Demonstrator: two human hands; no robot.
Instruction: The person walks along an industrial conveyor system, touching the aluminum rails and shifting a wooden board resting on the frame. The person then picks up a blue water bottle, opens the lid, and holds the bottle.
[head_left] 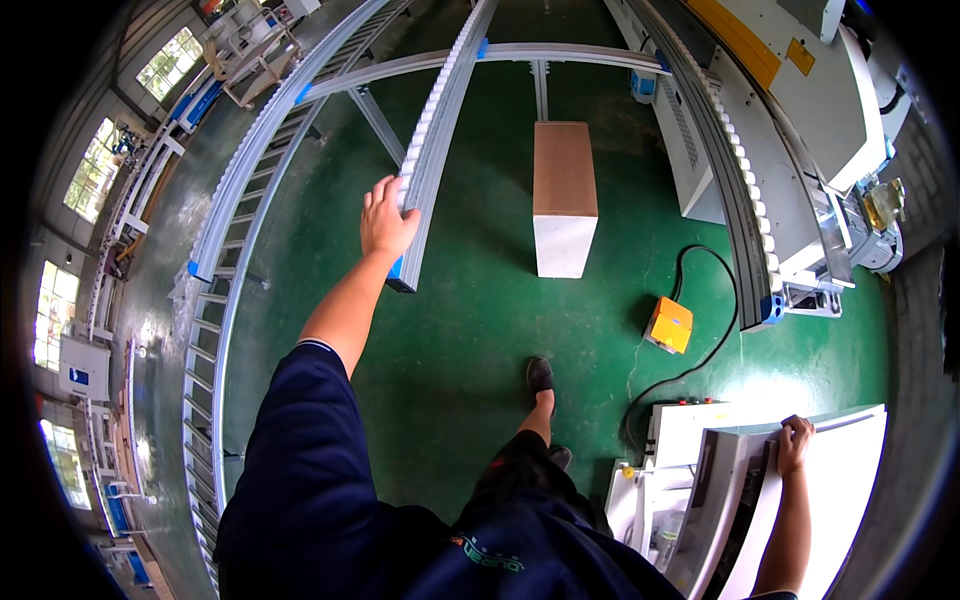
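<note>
In the head view: resting the left hand, fingers spread, on the roller rail directly beneath; gripping with the right hand, fingers curled, the edge of the white machine casing under it. Possibly slipping at the left palm through rollers turning under weight; possibly tripping on the black cable, or pressing the yellow foot pedal, both ahead-left of the right hand, through careless stepping.

Box between roller rails, foot pedal rightward
</note>
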